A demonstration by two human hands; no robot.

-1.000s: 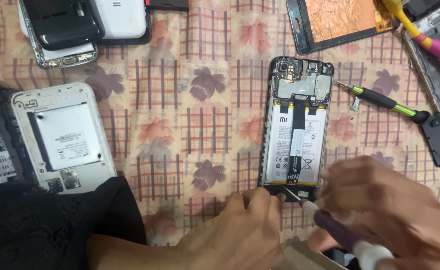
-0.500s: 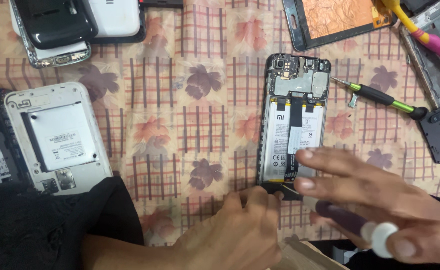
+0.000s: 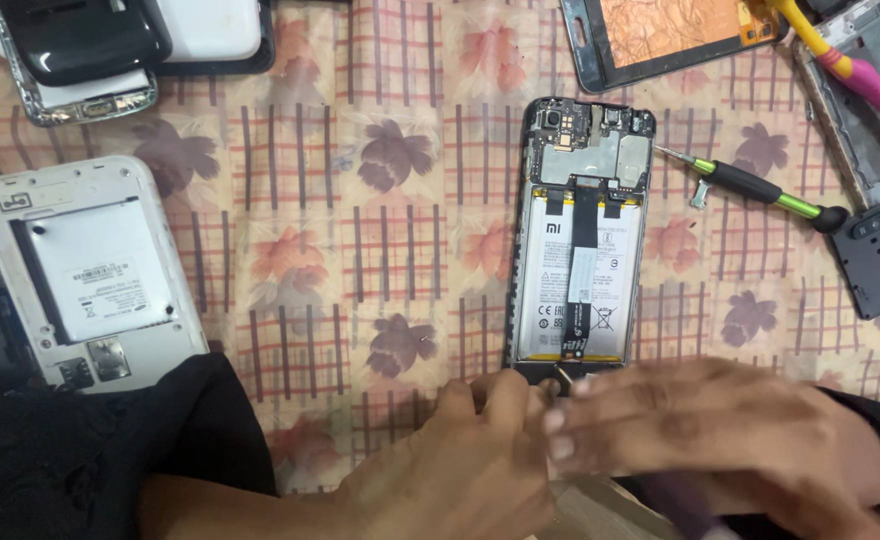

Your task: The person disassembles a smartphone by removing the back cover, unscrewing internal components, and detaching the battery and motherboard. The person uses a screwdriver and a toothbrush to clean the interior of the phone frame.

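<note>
An opened phone [image 3: 580,240] lies upright in the middle of the flowered cloth, back cover off, with its battery and circuit board showing. My left hand [image 3: 460,460] comes in from the bottom, its fingertips closed on the phone's lower end. My right hand [image 3: 710,430], blurred by motion, lies just to the right of it and holds a purple-handled screwdriver [image 3: 680,500]. The thin metal tip [image 3: 563,376] touches the phone's bottom edge between the two hands. Most of the screwdriver's handle is hidden under my right hand.
A green-and-black screwdriver [image 3: 760,190] and a dark camera cover piece [image 3: 875,260] lie right of the phone. A white device with its back open [image 3: 80,270] sits at left. More phone parts [image 3: 110,50] and a screen frame [image 3: 660,35] line the far edge.
My right hand has shifted left and flattened over the screwdriver, hiding its white cap. My left hand stays at the phone's bottom end. The camera has moved slightly.
</note>
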